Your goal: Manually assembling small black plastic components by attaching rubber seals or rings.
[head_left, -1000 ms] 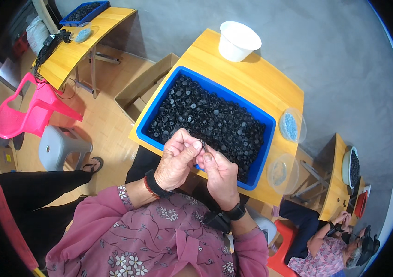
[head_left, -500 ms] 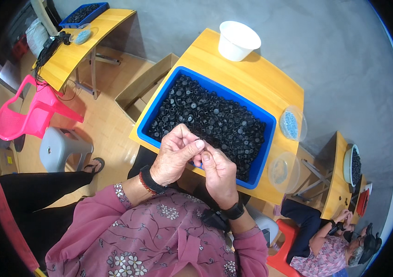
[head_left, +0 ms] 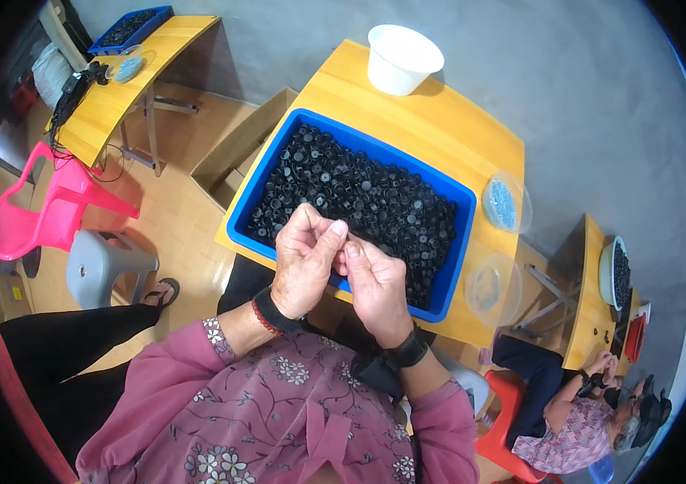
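Note:
My left hand [head_left: 301, 262] and my right hand [head_left: 377, 284] meet fingertip to fingertip over the near edge of a blue tray [head_left: 464, 234]. Both are closed in a pinch; whatever they hold is tiny and hidden by the fingers. Small round black plastic parts [head_left: 359, 189] fill the tray, which rests on a yellow wooden table [head_left: 472, 145]. Right of the tray are a clear round dish with small light-blue pieces [head_left: 501, 203] and another clear dish [head_left: 490, 289], whose contents I cannot make out.
A white tub [head_left: 403, 60] stands at the table's far end. Left of the table are a cardboard box [head_left: 226, 157], a grey stool [head_left: 108, 266] and a pink chair [head_left: 45, 214]. At right, another person [head_left: 573, 427] sits at a table bearing a bowl of black parts [head_left: 617, 274].
The whole view has shifted slightly, so tray and table sit a little further left and higher. My hands stay pinched together in nearly the same pose.

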Demonstrator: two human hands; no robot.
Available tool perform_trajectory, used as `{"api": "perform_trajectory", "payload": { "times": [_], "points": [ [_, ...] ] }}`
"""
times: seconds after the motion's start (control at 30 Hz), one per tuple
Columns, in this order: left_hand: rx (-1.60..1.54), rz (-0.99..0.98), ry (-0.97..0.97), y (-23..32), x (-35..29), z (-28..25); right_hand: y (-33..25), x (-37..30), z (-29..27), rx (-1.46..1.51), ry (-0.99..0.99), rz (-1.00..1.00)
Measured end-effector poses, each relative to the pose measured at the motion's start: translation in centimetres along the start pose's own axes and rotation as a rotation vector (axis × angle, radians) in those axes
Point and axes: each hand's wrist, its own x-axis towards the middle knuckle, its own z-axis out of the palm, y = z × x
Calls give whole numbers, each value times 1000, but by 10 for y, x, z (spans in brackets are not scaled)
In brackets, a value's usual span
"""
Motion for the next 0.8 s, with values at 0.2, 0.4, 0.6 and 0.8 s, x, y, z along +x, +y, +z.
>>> {"api": "perform_trajectory", "payload": {
  "times": [0.2, 0.4, 0.6, 0.8],
  "points": [
    [44, -18, 44, 0, 5, 2, 0, 5, 2, 126, -1, 75],
    [-117, -93, -63, 6, 2, -7, -4, 2, -13, 11, -72, 102],
    [-305, -209, -158, 14, -5, -15, -14, -4, -21, -338, -35, -82],
    [-307, -205, -124, 21, -6, -17, -21, -17, -24, -443, 2, 4]
  ]
}}
